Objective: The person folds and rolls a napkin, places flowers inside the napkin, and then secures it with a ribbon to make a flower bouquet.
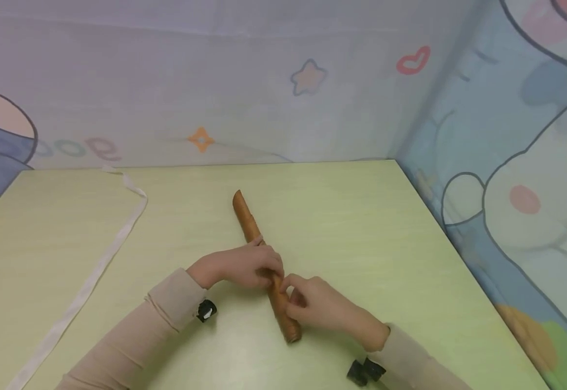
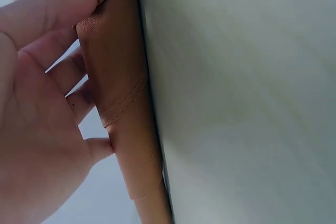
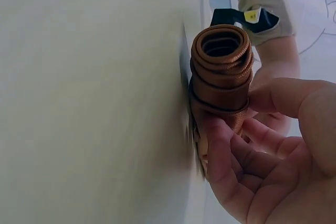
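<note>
A brown satin cloth rolled into a long narrow tube [image 1: 244,216] lies slantwise on the table, its far end tapering to a point. My left hand [image 1: 251,265] holds the tube near its middle. In the left wrist view, the thumb [image 2: 63,14] presses the near face and the other fingers reach behind the rolled cloth [image 2: 118,61]. Close beside it, my right hand [image 1: 319,303] pinches the tube nearer its front end. The right wrist view looks into that end, where the coiled layers [image 3: 220,77] surround a hollow core, with the right fingers [image 3: 220,150] against its side.
A long white strip [image 1: 93,279] runs down the left part of the pale yellow-green table [image 1: 371,216]. Printed cloth walls [image 1: 244,70] stand along the back and right edges. Black wrist mounts [image 1: 207,310] hang below both sleeves.
</note>
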Available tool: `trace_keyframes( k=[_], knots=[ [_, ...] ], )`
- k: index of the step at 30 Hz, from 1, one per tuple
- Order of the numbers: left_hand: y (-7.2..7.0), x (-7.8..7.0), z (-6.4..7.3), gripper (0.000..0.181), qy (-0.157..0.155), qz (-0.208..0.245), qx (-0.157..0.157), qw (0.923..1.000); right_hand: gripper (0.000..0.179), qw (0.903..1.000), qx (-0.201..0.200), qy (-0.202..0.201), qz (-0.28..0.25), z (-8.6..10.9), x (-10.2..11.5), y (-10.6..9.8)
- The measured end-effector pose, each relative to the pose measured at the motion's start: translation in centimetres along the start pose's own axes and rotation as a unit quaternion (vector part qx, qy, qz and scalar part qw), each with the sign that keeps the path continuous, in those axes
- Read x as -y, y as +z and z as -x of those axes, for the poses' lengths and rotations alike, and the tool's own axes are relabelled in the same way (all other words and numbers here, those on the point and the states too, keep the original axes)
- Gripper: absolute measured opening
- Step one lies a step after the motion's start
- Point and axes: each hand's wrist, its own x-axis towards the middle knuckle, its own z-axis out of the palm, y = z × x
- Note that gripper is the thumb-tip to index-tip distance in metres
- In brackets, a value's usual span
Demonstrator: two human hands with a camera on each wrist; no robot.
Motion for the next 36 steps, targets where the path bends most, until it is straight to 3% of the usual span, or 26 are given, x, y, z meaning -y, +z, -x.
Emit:
trace_keyframes(
  k=[6,13,24,27,31,36],
  knots=[
    [0.3,0.2,0.1,0.021,0.019,0.062,0.021,0.9977,0.023,0.9994,0.018,-0.009,-0.026,0.3,0.5,0.7],
    [0.6,0.6,0.0,0.021,0.038,0.141,0.035,0.9887,0.025,0.9967,0.037,-0.014,-0.071,0.3,0.3,1.2],
    [0.9,0.6,0.3,0.026,0.046,0.203,0.042,0.9772,0.025,0.9892,0.039,-0.028,-0.138,0.2,0.0,2.2],
    [1.1,0.5,0.7,0.029,0.041,0.216,0.031,0.9751,0.025,0.9889,0.041,-0.028,-0.14,0.0,-0.1,2.3],
    [1.0,0.3,1.3,0.034,0.026,0.204,0.0,0.9787,0.024,0.9896,0.04,-0.021,-0.137,-0.1,-0.1,2.3],
    [-0.2,0.2,2.3,0.029,-0.017,0.189,-0.08,0.9785,0.023,0.9904,0.041,-0.012,-0.131,-0.2,-0.1,2.1]
  ],
)
